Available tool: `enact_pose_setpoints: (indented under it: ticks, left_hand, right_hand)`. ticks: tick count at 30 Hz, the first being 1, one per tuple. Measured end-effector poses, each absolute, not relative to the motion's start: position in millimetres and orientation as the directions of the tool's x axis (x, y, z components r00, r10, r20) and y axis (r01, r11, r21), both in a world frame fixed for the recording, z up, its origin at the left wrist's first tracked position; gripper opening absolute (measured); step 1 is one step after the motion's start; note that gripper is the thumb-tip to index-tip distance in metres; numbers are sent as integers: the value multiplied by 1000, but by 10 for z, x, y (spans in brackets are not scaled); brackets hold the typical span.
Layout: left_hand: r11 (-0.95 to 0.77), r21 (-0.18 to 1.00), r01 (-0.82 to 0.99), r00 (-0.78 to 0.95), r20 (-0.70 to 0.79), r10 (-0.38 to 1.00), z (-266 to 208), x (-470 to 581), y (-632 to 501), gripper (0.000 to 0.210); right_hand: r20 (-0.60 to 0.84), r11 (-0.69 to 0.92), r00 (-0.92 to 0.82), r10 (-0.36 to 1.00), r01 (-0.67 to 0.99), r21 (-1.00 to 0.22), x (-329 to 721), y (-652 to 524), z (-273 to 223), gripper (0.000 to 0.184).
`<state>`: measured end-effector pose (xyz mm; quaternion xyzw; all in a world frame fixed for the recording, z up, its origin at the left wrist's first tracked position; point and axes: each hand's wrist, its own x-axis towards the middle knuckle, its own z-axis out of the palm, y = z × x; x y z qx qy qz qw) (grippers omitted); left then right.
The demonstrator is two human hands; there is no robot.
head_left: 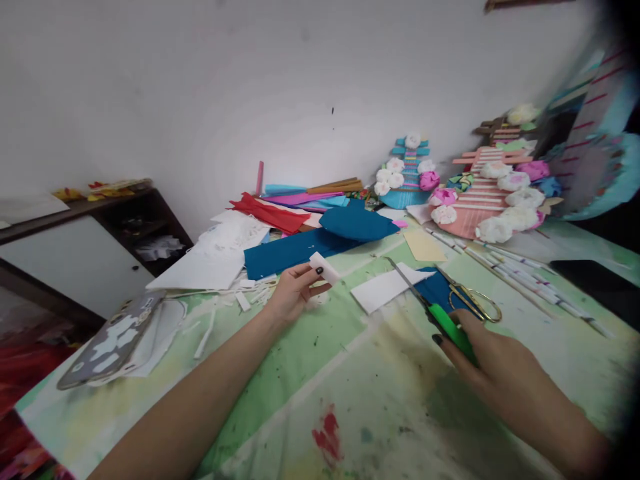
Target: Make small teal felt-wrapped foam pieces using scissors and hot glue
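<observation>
My left hand (295,290) is closed in a pinch on a small white strip (326,269), held up over the middle of the table. My right hand (505,373) is wrapped round a green-handled tool (453,331) with a long, thin metal end pointing up and left; its exact kind is not clear. Below that metal end lies a white cut sheet (383,288), partly over a blue piece (431,288). Gold-handled scissors (475,298) rest just beyond my right hand. The white strip and the tool are well apart.
Blue sheets (295,252), red crepe paper (270,215) and white sheets (205,257) pile up at the back. A phone (117,343) lies left. Flower-decorated boat-shaped crafts (493,193) stand back right, near thin rolled sticks (530,280) and a black phone-like slab (595,287).
</observation>
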<state>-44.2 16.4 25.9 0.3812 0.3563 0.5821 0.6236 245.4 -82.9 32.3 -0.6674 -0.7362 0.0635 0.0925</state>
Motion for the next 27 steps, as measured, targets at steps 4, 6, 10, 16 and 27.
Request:
enact_pose_setpoints:
  ticks: [4,6,10,16,27]
  left_hand:
    - [60,870,-490,126,3,992,337,-404,90,27]
    - [69,871,-486,155,8,988,357,-385,57,26]
    - [84,872,-483,194,12,981,398,-362,2,26]
    - [84,886,-456,185,2,983,481,-334,-82,29]
    - [79,920,-385,142,-25,990,469,-249,-134,27]
  right_hand:
    - [66,112,-102,993,981,-160,2351,-450,278,14]
    - [44,107,-101,994,981,-160,2238,-294,277,11]
    - [-9,209,-216,976,955,-209,1980,-90,279,11]
    - [94,445,-446,890,807,-389,1694,-55,269,38]
    - [151,108,-126,980,986,126,2687,29,293,17]
